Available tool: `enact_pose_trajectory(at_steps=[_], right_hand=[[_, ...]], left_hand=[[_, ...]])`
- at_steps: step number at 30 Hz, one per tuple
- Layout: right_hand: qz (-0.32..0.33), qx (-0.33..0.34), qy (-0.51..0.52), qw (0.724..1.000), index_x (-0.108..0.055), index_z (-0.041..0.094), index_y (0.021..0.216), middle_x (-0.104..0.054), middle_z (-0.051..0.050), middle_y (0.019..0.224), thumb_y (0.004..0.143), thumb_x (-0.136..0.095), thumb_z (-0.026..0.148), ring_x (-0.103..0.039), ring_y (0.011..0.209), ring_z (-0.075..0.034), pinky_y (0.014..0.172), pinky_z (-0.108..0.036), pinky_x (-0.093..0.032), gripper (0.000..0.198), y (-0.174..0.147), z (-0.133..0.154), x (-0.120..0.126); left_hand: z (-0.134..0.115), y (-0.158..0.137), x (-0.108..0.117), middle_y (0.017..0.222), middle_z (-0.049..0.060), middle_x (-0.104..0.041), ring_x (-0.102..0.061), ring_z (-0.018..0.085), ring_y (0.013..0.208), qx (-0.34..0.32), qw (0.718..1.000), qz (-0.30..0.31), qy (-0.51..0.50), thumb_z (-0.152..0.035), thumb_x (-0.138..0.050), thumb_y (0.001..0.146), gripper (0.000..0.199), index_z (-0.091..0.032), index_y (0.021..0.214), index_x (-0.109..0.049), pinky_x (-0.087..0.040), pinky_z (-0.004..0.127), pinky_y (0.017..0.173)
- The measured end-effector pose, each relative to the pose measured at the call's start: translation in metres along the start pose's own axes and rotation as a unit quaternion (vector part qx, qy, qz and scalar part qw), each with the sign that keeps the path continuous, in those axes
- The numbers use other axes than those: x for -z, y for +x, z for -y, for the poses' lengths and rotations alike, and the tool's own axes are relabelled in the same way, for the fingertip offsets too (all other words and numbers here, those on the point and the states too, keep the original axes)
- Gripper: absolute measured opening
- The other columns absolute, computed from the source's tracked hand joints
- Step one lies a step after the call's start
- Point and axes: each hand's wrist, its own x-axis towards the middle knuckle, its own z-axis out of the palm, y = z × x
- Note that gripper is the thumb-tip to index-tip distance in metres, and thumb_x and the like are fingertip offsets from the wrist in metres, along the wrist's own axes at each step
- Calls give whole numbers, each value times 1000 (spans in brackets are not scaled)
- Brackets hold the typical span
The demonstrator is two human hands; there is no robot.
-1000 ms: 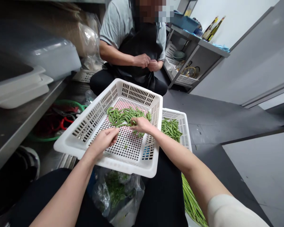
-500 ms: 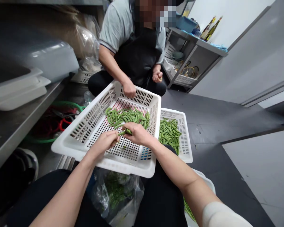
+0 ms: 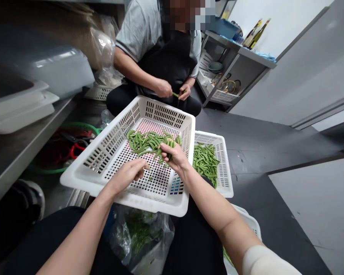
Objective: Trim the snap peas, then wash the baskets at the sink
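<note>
**Holding a bunch of green pods over a white basket**

Note nearest, below the near edge of the white basket, a clear plastic bag with leafy greens inside. Find the left hand reaching just over that near edge, fingers curled and thumb close to the index finger. Cannot tell of any scrap pinched there.

Find the right hand farther in, by the right edge, clamped on a bunch of green pods, gathered side by side between thumb and fingers. Locate the loose pods on the basket floor, heaped in a band beyond the middle, running toward the right edge and close by the held bunch.

Judging by looks, light, smooth and fairly firm, likely to snap or bruise under a hard squeeze, perhaps apt to slide over one another in a fistful. Best taken around the middle, flat sides together, with both tips left free; better cradled loosely than pressed.

Look past the right edge for a second basket with more pods, and past the left edge for a green-rimmed basket with red things in it, hard to make out. See, beyond the far edge, the co-worker's hands with a slim green piece between them. Notice farthest, toward the right, bottles on a steel table.
</note>
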Motion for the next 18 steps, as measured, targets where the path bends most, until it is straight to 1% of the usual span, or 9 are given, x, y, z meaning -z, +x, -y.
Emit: enact_pose_trajectory(at_steps=[2, 4, 6, 8, 10, 12, 13, 15, 18], right_hand=[[19, -2, -7, 1000, -43, 18, 71, -50, 9, 54, 53, -85, 35, -42, 41, -2, 33, -11, -28, 48, -4, -5, -7], [41, -31, 10, 999, -45, 18, 72, -51, 8, 55, 58, -82, 43, -40, 40, -2, 32, -11, -26, 47, -3, -8, -10], [57, -93, 39, 993, -45, 17, 71, -49, 8, 52, 69, -69, 60, -35, 36, -1, 30, -11, -23, 49, 2, -9, -6], [94, -178, 36, 979, -44, 17, 68, -44, 8, 44, 78, -47, 73, -29, 31, -2, 28, -12, -20, 57, 7, -8, 2], [184, -255, -13, 949, -44, 17, 65, -43, 7, 40, 78, -37, 79, -28, 28, -3, 26, -13, -21, 64, 10, -7, 9], [288, -285, -70, 911, -47, 15, 66, -49, 4, 41, 71, -52, 77, -32, 28, -4, 26, -14, -22, 62, 7, -7, 12], [318, -275, -90, 903, -49, 15, 67, -53, 3, 43, 65, -64, 71, -36, 30, -4, 26, -14, -24, 58, 4, -6, 11], [312, -215, -109, 919, -50, 14, 68, -57, 3, 47, 57, -80, 54, -41, 33, -5, 29, -14, -28, 51, -5, -7, 3], [202, -99, -112, 968, -50, 15, 68, -57, 5, 47, 59, -80, 46, -42, 34, -4, 31, -14, -30, 44, -17, -13, -15]], left_hand=[[-2, 1, -4, 55, -2, -41, -38, 13, 52, -33, 999, -28, 6, -52, -42, 76, 36, -18, 68, -51, -30, 25, 51], [-5, 0, -7, 55, -3, -37, -35, 12, 52, -72, 996, -43, 9, -51, -42, 79, 36, -19, 64, -46, -29, 25, 51], [-10, -3, -6, 53, -3, -34, -32, 12, 50, -103, 994, -24, 1, -48, -41, 82, 36, -19, 60, -42, -27, 25, 50], [-13, -5, -2, 53, -3, -33, -31, 11, 50, -120, 992, 27, 4, -47, -41, 83, 39, -19, 56, -38, -26, 25, 49], [-15, -8, 2, 54, -2, -33, -32, 11, 50, -128, 989, 66, 23, -45, -42, 83, 40, -19, 53, -34, -25, 25, 49], [-15, -9, 5, 54, -2, -33, -33, 11, 52, -131, 989, 59, 43, -44, -43, 82, 40, -18, 53, -33, -25, 25, 49], [-14, -9, 6, 54, -2, -33, -33, 11, 52, -129, 990, 43, 45, -44, -44, 81, 40, -18, 53, -33, -25, 25, 49], [-10, -7, 5, 53, -2, -32, -31, 10, 51, -119, 993, 1, 14, -44, -47, 80, 39, -18, 53, -35, -24, 24, 48], [-5, -2, -3, 50, -4, -30, -26, 9, 48, -87, 987, -75, -113, -45, -54, 77, 39, -18, 54, -37, -21, 22, 45]])
